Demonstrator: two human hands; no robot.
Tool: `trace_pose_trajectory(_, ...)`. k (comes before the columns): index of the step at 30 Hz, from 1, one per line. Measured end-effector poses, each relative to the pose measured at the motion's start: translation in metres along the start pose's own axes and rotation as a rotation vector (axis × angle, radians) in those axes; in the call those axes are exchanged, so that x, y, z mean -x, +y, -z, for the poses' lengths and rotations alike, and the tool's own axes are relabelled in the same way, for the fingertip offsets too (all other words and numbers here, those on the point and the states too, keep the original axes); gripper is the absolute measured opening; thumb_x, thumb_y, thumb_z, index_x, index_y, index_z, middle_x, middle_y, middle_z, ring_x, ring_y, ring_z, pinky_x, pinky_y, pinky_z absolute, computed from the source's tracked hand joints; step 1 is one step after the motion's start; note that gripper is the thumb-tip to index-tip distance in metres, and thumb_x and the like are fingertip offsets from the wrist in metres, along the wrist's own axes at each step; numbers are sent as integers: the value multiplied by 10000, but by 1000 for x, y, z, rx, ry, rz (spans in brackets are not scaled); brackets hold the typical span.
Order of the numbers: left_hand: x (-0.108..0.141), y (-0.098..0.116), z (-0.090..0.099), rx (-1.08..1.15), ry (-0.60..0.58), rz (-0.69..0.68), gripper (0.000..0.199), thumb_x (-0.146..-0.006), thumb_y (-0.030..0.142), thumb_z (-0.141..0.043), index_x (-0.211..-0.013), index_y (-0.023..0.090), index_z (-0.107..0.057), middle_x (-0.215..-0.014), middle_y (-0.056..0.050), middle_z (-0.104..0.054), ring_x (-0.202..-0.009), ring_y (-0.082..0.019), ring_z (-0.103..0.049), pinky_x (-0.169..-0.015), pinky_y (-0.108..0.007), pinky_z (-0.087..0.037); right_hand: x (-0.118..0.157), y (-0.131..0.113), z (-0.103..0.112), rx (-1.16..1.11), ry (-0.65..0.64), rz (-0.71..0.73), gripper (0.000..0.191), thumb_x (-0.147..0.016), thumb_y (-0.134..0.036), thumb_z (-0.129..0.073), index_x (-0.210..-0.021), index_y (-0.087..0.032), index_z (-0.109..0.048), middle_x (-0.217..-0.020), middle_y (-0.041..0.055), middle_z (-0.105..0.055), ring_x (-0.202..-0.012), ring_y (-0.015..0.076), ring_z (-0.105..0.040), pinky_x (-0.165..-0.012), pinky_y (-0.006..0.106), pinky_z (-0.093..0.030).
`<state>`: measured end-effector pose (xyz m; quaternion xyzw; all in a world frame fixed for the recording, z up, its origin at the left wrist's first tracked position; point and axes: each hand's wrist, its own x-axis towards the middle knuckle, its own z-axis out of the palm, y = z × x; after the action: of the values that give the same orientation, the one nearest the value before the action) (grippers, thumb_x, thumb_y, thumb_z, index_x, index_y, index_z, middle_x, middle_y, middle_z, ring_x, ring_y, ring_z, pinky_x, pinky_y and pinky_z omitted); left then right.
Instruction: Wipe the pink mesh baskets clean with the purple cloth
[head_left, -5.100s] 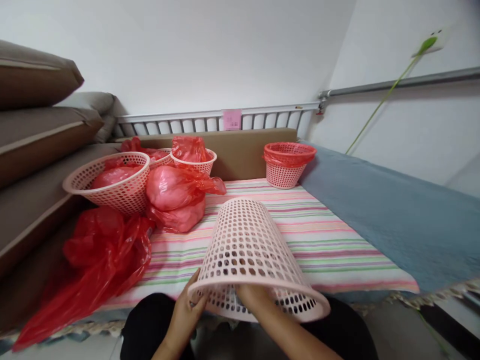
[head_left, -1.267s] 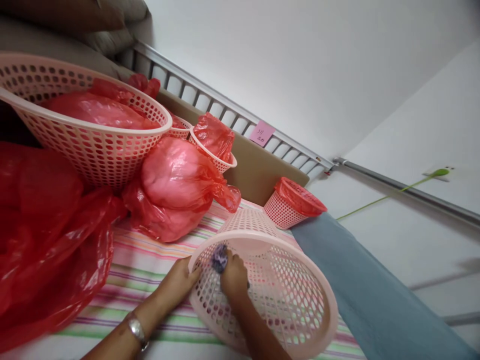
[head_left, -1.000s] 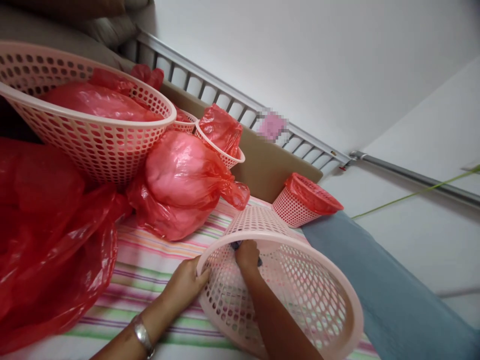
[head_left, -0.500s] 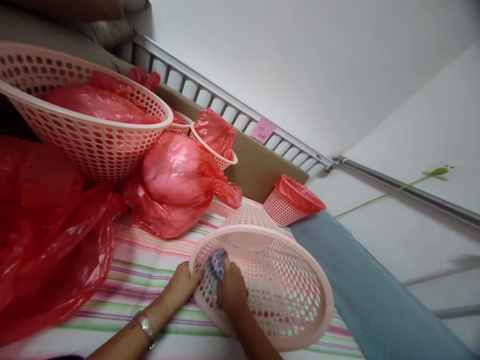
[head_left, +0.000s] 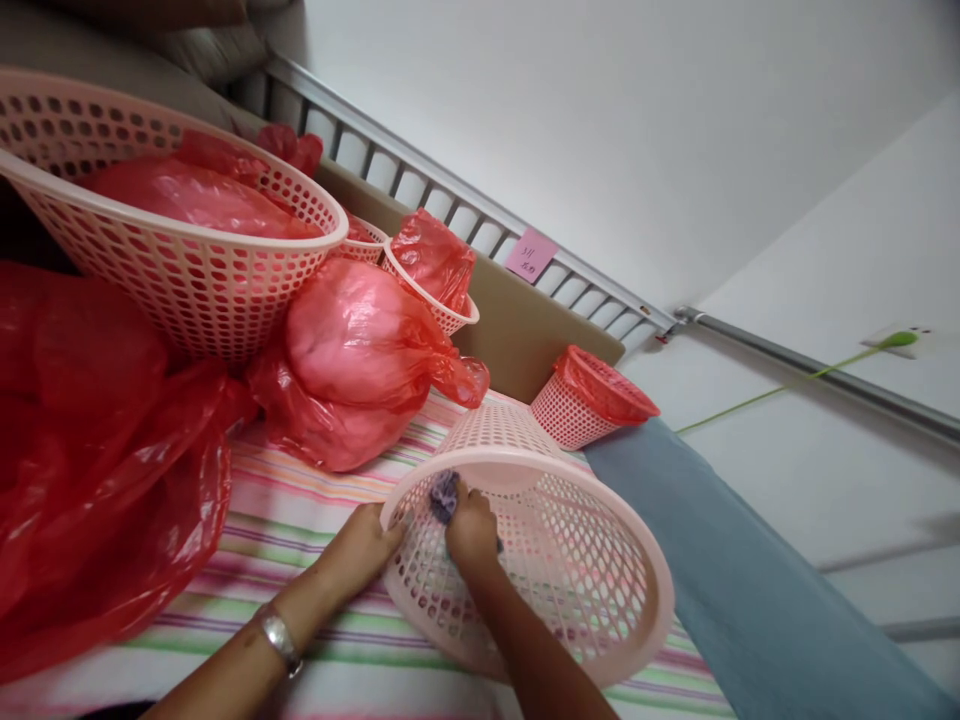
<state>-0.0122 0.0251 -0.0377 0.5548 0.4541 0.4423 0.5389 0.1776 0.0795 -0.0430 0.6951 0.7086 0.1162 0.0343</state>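
Observation:
A pink perforated plastic basket lies on its side on the striped sheet, its wide mouth facing me. My left hand grips the rim at the basket's left edge, thumb inside and the other fingers hidden behind the wall. Inside the mouth, my right hand is closed on a bunched purple patterned cloth, held against or close to the inner left wall. Part of the cloth is hidden by the hand.
A large pink basket holding red plastic bags stands at the left. A knotted red bag and a loose red bag lie on the striped sheet. A small lined basket stands beyond, near a metal railing.
My right hand has moved slightly up and deeper into the basket with the cloth. My left hand keeps its hold on the rim. The view has shifted slightly.

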Motion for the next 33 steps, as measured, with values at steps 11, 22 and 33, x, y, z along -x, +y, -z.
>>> trace_pose_trajectory(11,0,-7,-5,-85,101,50,357,-786,376,-466,-808,97,-689,-783,-102,-718,-753,-253,-649,-666,-297,-476,-76,14,-26,-13,-1,-106,347,-819,-87,-406,-1136,-158,-528,-1085,131,-573,-1011,240,-527,-764,311,-382)
trace_pose_trajectory(22,0,-23,-16,2,145,86,431,-767,450,-471,-797,76,-684,-796,-135,-719,-762,-263,-651,-687,-314,-485,36,-8,2,-138,-19,123,484,-693,-55,-453,-1161,-163,-518,-982,102,-591,-929,233,-532,-787,305,-373)
trace_pose_trajectory(33,2,-16,-13,-66,112,48,381,-794,360,-453,-818,64,-691,-779,-130,-721,-750,-261,-653,-664,-306,-477,73,-8,13,-205,-35,208,362,-737,-80,-455,-1061,-194,-569,-962,87,-577,-894,224,-521,-757,303,-373)
